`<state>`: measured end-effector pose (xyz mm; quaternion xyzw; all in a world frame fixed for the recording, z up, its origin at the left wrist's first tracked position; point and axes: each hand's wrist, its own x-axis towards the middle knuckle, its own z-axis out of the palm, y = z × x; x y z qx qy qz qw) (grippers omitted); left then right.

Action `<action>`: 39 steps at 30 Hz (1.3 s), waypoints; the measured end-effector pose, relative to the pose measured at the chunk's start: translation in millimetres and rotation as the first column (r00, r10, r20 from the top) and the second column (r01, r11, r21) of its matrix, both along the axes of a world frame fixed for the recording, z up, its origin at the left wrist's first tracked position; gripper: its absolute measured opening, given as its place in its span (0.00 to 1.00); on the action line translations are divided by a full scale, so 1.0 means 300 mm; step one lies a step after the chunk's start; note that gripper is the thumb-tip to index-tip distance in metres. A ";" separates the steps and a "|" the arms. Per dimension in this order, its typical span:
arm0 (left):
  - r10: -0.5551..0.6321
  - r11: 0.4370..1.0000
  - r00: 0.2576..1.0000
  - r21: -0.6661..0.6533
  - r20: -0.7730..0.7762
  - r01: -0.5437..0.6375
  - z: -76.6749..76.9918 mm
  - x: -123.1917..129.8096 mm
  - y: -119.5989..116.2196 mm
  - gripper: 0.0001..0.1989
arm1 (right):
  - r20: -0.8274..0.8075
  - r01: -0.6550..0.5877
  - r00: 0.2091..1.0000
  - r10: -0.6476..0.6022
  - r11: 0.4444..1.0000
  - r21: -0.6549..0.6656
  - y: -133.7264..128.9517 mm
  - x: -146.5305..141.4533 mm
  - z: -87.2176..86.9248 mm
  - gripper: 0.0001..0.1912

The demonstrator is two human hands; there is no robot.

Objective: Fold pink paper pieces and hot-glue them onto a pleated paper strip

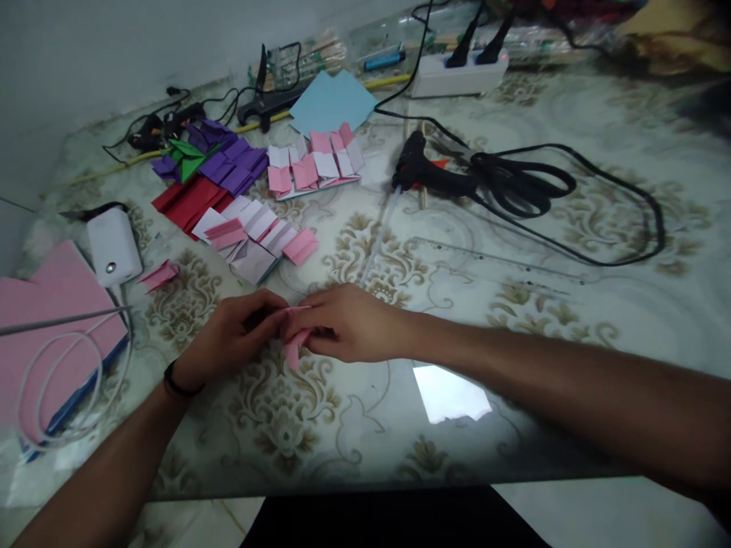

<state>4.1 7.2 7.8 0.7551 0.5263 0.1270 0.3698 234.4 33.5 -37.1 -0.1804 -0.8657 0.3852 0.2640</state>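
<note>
Pink folded paper (293,352) is between the two hands, low and just left of the middle of the table (365,449). The left hand (228,335) pinches its left end, and the right hand (354,323) grips the other side. Fingers are in the way and hide much of it.

Going by a clock around the hands, a clear plastic pack (320,55) sits far off at 12; it seems to have thin sticks inside, but it is blurry there. At 1, a white power strip (460,78) has two black plugs (458,55) in it (a tiny red light glows on top).

Pink and white folded papers (256,228) lie at 11 and 12, with purple papers (237,164) behind at 11. One loose pink piece (160,275) is at 10, near a white gadget (114,243). At 9, a white cord (119,295) loops over pink sheets (62,285). Between 1 and 2 lies a black glue gun (437,176), its coiled cord (485,164) at 2.
</note>
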 end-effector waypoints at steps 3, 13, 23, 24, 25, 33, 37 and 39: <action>-0.007 1.000 1.000 0.014 0.000 0.007 -0.001 0.000 0.001 0.15 | 0.006 0.001 1.000 -0.001 1.000 0.005 0.001 0.001 0.000 0.12; -0.007 1.000 1.000 0.022 0.006 0.007 -0.006 -0.003 0.000 0.13 | 0.006 0.011 1.000 -0.011 1.000 0.016 -0.001 0.002 0.004 0.12; 0.002 1.000 1.000 -0.001 -0.002 -0.002 -0.009 -0.008 -0.001 0.14 | 0.003 0.014 1.000 -0.014 1.000 0.024 -0.003 0.004 0.004 0.12; 0.003 1.000 1.000 0.003 -0.003 -0.003 -0.008 -0.007 -0.001 0.14 | 0.005 0.013 1.000 -0.014 1.000 0.022 -0.003 0.004 0.005 0.12; 0.001 1.000 1.000 0.004 -0.003 -0.001 -0.008 -0.006 -0.001 0.14 | 0.007 0.013 1.000 -0.013 1.000 0.019 -0.003 0.004 0.005 0.12; -0.002 1.000 1.000 -0.008 -0.013 0.002 -0.008 -0.009 0.002 0.15 | 0.016 0.015 1.000 -0.016 1.000 0.012 -0.003 0.004 0.008 0.11; -0.002 1.000 1.000 -0.017 -0.002 0.002 -0.006 -0.007 0.003 0.15 | 0.016 0.015 1.000 -0.015 1.000 0.014 -0.002 0.004 0.008 0.11; 0.001 1.000 1.000 -0.029 0.003 -0.001 -0.005 -0.006 0.001 0.14 | 0.019 0.015 1.000 -0.015 1.000 0.012 -0.002 0.003 0.008 0.12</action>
